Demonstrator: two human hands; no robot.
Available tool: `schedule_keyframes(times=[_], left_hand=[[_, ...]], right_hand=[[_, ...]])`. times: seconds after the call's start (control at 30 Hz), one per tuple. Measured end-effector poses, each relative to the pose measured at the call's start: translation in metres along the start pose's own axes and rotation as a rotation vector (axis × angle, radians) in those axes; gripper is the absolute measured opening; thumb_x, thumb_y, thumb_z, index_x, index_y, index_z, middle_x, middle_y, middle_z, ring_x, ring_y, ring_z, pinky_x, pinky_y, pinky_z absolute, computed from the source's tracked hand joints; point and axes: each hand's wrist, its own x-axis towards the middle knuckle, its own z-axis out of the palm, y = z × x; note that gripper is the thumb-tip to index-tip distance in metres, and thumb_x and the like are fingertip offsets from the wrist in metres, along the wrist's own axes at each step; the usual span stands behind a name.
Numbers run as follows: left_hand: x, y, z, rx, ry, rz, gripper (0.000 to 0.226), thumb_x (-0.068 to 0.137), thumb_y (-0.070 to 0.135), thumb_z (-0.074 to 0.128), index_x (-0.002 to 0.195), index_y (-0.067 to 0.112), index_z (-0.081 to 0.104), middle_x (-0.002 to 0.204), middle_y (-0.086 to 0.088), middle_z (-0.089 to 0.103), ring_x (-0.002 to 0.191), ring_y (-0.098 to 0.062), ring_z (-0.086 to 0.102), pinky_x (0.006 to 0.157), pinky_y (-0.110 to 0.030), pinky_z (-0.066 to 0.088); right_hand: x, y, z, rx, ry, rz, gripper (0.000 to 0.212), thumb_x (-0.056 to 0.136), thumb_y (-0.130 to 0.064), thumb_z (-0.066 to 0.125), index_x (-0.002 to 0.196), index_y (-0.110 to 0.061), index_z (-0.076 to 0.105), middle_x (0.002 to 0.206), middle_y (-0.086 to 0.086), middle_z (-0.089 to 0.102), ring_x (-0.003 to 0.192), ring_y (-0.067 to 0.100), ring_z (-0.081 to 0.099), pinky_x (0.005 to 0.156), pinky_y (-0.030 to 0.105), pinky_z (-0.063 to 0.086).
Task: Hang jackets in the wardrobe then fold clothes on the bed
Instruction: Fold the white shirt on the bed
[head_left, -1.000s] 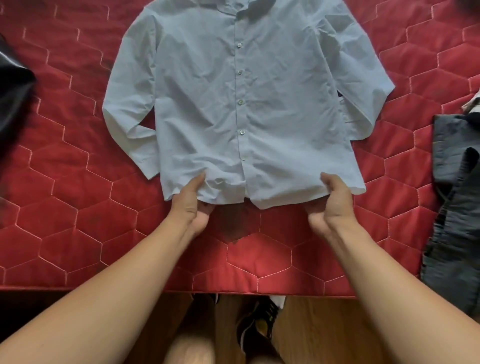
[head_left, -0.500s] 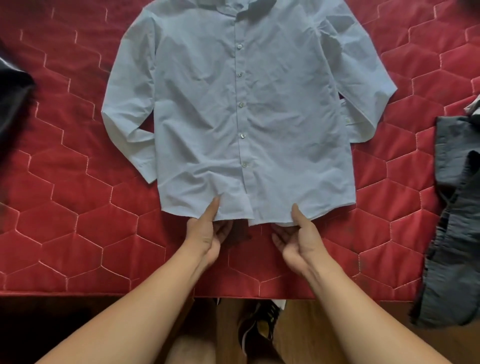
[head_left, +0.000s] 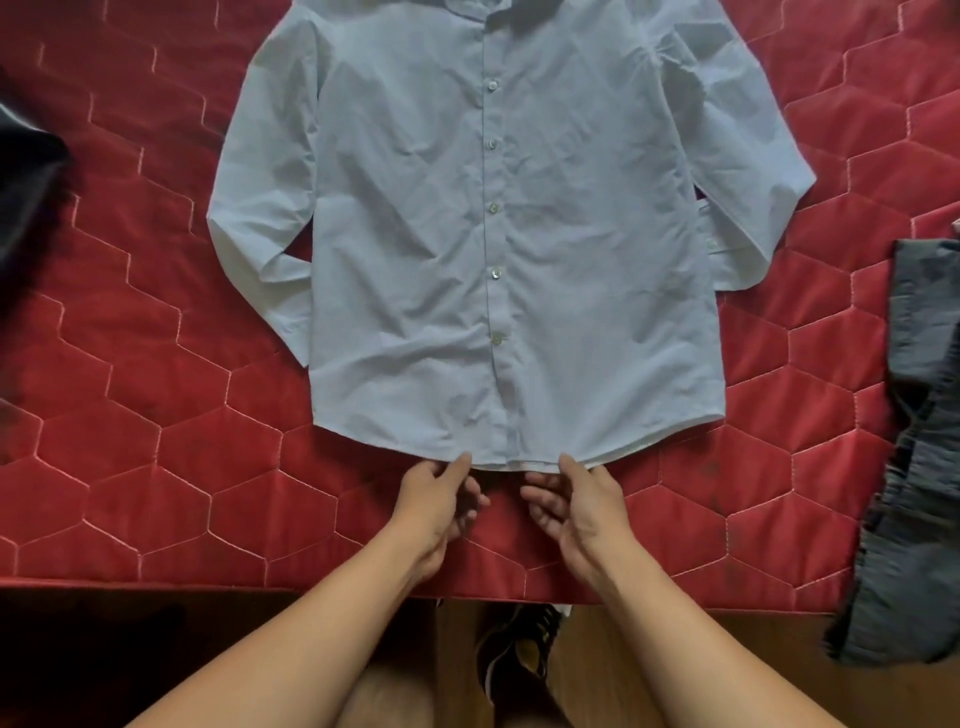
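Shirt (head_left: 519, 234): looks thin, limp (creases easily); pinch hem (head_left: 395, 436) at 6 o'clock. Left hand (head_left: 434, 501), right hand (head_left: 576, 506) slack, thumbs touching hem, gripping nothing.

the pale blue shirt (head_left: 519, 234) loses its collar past the top edge. a dark garment (head_left: 26, 197) on the left and a blurred grey garment (head_left: 914, 467) on the right are both cut off by the sides. a black shoe (head_left: 514, 654) is partly hidden under the bed (head_left: 156, 467).

The single head-worn view looks steeply down from close above the near edge of the red quilted bed (head_left: 156, 467).
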Motion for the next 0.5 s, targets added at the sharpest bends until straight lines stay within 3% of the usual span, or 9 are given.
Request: schedule_keyframes(times=[0.1, 0.17, 0.23, 0.27, 0.3, 0.33, 0.37, 0.43, 0.5], left_hand=[[-0.007, 0.001, -0.002, 0.273, -0.002, -0.022, 0.039, 0.101, 0.040, 0.056, 0.099, 0.002, 0.065, 0.059, -0.001, 0.056, 0.048, -0.013, 0.055, 0.047, -0.026, 0.044], [-0.007, 0.008, -0.006, 0.692, 0.014, 0.226, 0.044, 0.101, 0.044, 0.052, 0.079, 0.008, 0.065, 0.057, 0.005, 0.056, 0.055, -0.015, 0.055, 0.054, -0.031, 0.045], [-0.005, 0.028, -0.011, 0.966, 0.094, 0.628, 0.029, 0.098, 0.042, 0.055, 0.082, 0.019, 0.063, 0.075, 0.009, 0.062, 0.075, -0.012, 0.059, 0.065, -0.028, 0.045], [0.001, 0.040, -0.013, 1.021, 0.147, 0.811, 0.020, 0.097, 0.041, 0.057, 0.096, 0.022, 0.064, 0.093, 0.008, 0.064, 0.090, -0.013, 0.060, 0.075, -0.028, 0.047], [0.015, 0.052, -0.015, 1.084, 0.207, 0.959, 0.027, 0.095, 0.040, 0.058, 0.115, 0.023, 0.063, 0.114, 0.003, 0.061, 0.110, -0.017, 0.056, 0.089, -0.033, 0.049], [0.030, 0.065, -0.016, 1.171, 0.251, 1.033, 0.043, 0.095, 0.042, 0.058, 0.134, 0.024, 0.054, 0.136, -0.003, 0.051, 0.129, -0.023, 0.047, 0.103, -0.040, 0.045], [0.045, 0.076, -0.017, 1.301, 0.278, 1.031, 0.059, 0.095, 0.047, 0.055, 0.149, 0.028, 0.041, 0.154, -0.009, 0.034, 0.145, -0.029, 0.030, 0.113, -0.048, 0.035], [0.070, 0.093, -0.017, 1.617, 0.238, 0.954, 0.076, 0.095, 0.058, 0.045, 0.160, 0.037, 0.011, 0.168, -0.013, -0.003, 0.155, -0.032, 0.000, 0.121, -0.056, 0.019], [0.083, 0.104, -0.018, 1.822, 0.150, 0.848, 0.075, 0.095, 0.064, 0.039, 0.159, 0.043, 0.005, 0.168, -0.014, -0.010, 0.155, -0.033, -0.004, 0.119, -0.058, 0.020]], right_hand=[[-0.008, -0.014, -0.001, -0.405, -0.022, 0.072, 0.041, 0.102, -0.047, 0.054, 0.103, -0.007, 0.063, 0.080, 0.015, 0.076, 0.056, 0.024, 0.068, 0.050, 0.027, 0.050], [-0.011, -0.026, -0.001, -0.906, -0.117, 0.025, 0.064, 0.095, -0.064, 0.052, 0.080, -0.004, 0.067, 0.068, 0.016, 0.073, 0.052, 0.029, 0.066, 0.049, 0.027, 0.049], [-0.009, -0.045, 0.001, -1.351, -0.103, -0.268, 0.063, 0.091, -0.064, 0.051, 0.065, -0.009, 0.065, 0.061, 0.009, 0.068, 0.063, 0.031, 0.068, 0.059, 0.034, 0.052], [-0.005, -0.058, 0.004, -1.447, -0.003, -0.482, 0.055, 0.093, -0.059, 0.051, 0.068, -0.012, 0.064, 0.065, 0.006, 0.067, 0.071, 0.031, 0.067, 0.064, 0.037, 0.052], [0.001, -0.072, 0.008, -1.445, 0.100, -0.723, 0.042, 0.095, -0.051, 0.053, 0.077, -0.016, 0.067, 0.078, 0.004, 0.068, 0.083, 0.030, 0.066, 0.070, 0.039, 0.052], [0.009, -0.084, 0.012, -1.419, 0.182, -0.948, 0.029, 0.095, -0.045, 0.056, 0.096, -0.019, 0.069, 0.098, 0.006, 0.069, 0.099, 0.030, 0.064, 0.079, 0.042, 0.053], [0.019, -0.096, 0.015, -1.461, 0.234, -1.084, 0.034, 0.094, -0.043, 0.060, 0.119, -0.020, 0.066, 0.124, 0.010, 0.064, 0.118, 0.034, 0.057, 0.090, 0.049, 0.051], [0.044, -0.113, 0.013, -1.719, 0.230, -1.010, 0.070, 0.092, -0.049, 0.060, 0.154, -0.028, 0.034, 0.163, 0.016, 0.024, 0.150, 0.041, 0.022, 0.110, 0.062, 0.033], [0.059, -0.120, 0.007, -1.951, 0.159, -0.816, 0.083, 0.093, -0.058, 0.054, 0.159, -0.036, 0.008, 0.169, 0.011, -0.007, 0.155, 0.037, -0.004, 0.117, 0.063, 0.018]])
